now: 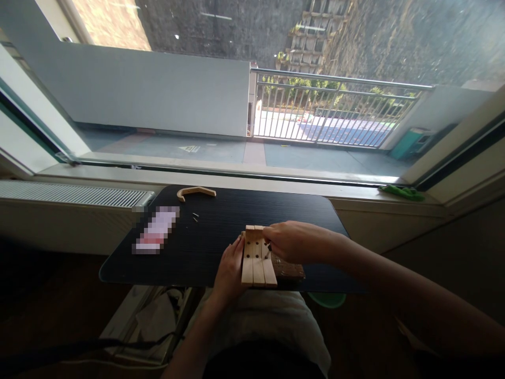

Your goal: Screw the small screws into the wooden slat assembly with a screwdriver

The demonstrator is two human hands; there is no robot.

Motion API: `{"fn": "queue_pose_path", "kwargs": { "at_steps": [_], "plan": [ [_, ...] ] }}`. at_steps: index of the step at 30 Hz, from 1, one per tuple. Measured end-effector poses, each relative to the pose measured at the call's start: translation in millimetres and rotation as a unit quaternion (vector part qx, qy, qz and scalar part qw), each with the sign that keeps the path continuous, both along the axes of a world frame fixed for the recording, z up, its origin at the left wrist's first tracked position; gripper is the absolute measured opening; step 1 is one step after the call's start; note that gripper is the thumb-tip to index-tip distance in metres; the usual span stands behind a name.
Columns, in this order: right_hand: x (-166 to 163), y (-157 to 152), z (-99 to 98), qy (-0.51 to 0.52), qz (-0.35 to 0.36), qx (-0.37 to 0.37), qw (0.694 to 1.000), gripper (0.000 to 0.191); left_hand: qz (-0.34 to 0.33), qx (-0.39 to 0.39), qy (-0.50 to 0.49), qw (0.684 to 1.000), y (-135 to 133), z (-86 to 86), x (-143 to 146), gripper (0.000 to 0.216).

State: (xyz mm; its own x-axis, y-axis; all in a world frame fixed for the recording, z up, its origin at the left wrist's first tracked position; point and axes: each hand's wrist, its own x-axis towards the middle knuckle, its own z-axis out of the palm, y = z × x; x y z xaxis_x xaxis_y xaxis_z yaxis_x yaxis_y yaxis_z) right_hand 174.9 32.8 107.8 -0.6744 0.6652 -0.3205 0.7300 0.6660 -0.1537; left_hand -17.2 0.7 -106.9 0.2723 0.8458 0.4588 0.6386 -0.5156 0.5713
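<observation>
The person's right grip (290, 241) is closed on one slim tool (269, 249), its thin shaft angled down to a dark hole near the right edge of the wooden piece (253, 271). The left grip (231, 266) lies along the piece's left edge, fingers close together; from here I can't tell whether it clamps or only steadies. The piece sits at the desk's (197, 255) near edge, right in front of the person. I'd judge it light, stiff and fairly smooth, best held by its long sides, clear of the holes. I count three slats on it and six dark holes showing. One brown block (290, 270) lies just beside it, perhaps partly beneath. Farther out, toward the left, are two small metal bits (195, 215) and one bent wooden strip (201, 190).
</observation>
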Motion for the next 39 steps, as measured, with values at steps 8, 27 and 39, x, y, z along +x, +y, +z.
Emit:
{"fn": "queue_pose_path", "kwargs": {
  "at_steps": [8, 27, 39],
  "plan": [
    [0.4, -0.3, -0.8, -0.002, 0.02, 0.021, 1.0, 0.021, 0.002, 0.003, 0.0, 1.0, 0.6, -0.7, 0.5, 0.078],
    [-3.4, -0.4, -3.1, -0.021, -0.005, 0.026, 0.999, 0.028, 0.008, -0.005, 0.0, 1.0, 0.3, -0.3, 1.3, 0.08],
    [-4.2, 2.5, -6.2, -0.019, -0.037, 0.015, 0.999, 0.032, 0.008, -0.008, -0.009, 1.0, -0.3, 0.6, 2.5, 0.08]
  ]
}}
